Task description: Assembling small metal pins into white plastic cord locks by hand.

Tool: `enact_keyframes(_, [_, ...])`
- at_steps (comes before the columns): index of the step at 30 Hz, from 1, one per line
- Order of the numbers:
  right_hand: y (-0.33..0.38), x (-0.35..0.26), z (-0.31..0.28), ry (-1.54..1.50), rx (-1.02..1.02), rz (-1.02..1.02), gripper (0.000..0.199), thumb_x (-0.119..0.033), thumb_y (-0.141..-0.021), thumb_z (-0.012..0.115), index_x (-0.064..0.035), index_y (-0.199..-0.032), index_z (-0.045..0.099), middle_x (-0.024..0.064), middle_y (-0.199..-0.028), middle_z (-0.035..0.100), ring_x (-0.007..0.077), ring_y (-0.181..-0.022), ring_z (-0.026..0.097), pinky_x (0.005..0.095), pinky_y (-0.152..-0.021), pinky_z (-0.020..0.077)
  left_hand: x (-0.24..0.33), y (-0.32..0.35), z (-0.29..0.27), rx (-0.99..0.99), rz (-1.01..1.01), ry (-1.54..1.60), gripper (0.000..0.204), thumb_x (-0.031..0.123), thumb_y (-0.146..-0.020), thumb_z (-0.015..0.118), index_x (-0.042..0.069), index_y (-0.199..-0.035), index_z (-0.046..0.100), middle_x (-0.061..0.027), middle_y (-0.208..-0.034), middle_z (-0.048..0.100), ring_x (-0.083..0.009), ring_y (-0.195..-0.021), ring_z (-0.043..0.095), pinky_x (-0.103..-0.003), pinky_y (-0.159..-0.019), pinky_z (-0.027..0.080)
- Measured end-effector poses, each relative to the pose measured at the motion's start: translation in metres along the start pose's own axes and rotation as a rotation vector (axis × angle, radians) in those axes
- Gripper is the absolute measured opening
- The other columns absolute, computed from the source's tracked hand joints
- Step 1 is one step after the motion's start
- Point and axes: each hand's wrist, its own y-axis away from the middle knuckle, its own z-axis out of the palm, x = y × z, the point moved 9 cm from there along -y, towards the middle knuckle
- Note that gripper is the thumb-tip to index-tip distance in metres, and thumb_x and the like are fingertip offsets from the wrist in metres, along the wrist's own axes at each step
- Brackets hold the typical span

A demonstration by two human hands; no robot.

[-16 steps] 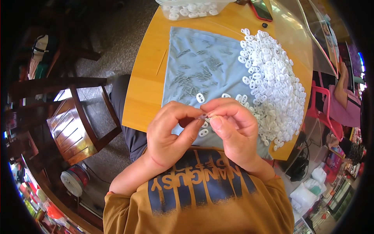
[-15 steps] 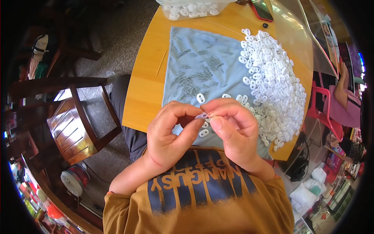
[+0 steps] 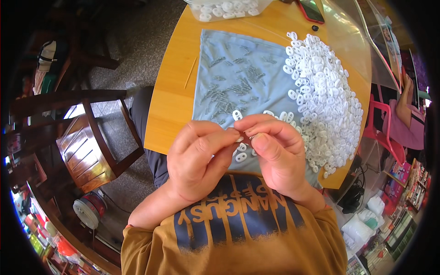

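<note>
My left hand (image 3: 199, 158) and my right hand (image 3: 275, 153) meet fingertip to fingertip over the near edge of the wooden table (image 3: 172, 98). Between the fingertips they pinch a small white plastic piece with a small metal part (image 3: 251, 136). Just below the fingers lie a few loose white pieces (image 3: 241, 156). A grey-blue cloth (image 3: 238, 87) covers the table, with several small metal pins (image 3: 227, 98) scattered on it. A big heap of white plastic pieces (image 3: 325, 98) lies on the cloth's right side.
A clear plastic tub (image 3: 229, 8) with white pieces stands at the table's far edge, beside a red phone (image 3: 311, 10). A clear plastic bag (image 3: 353, 32) lies at the far right. A thin wooden stick (image 3: 190, 79) lies left of the cloth. A wooden chair (image 3: 87, 146) stands to the left.
Both hands stay together over the table's near edge; the fingertips have shifted only slightly around the small piece.
</note>
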Motion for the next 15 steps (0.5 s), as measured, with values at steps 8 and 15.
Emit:
enact_keyframes(8, [0.003,0.007,0.003,0.082,-0.046,0.017,0.01,-0.003,-0.088,0.059,0.0018,-0.096,0.063,0.0052,-0.096,0.06,0.0095,-0.086,0.054,0.0221,-0.075,0.0436,-0.035,0.026,0.02,0.023,-0.694,0.996,0.018,-0.004,-0.086,0.06,0.001,-0.103,0.057,-0.0019,-0.091,0.06,-0.0022,-0.068,0.05,-0.016,-0.056,0.039])
enact_keyframes(15, [0.004,0.007,0.004,0.075,-0.044,-0.013,0.01,-0.001,-0.088,0.059,0.0016,-0.097,0.063,0.0056,-0.096,0.06,0.0107,-0.087,0.055,0.0228,-0.077,0.0443,-0.036,0.028,0.019,0.024,-0.691,0.941,0.025,-0.006,-0.085,0.059,0.0,-0.109,0.057,-0.002,-0.087,0.058,-0.0038,-0.068,0.053,-0.016,-0.057,0.042])
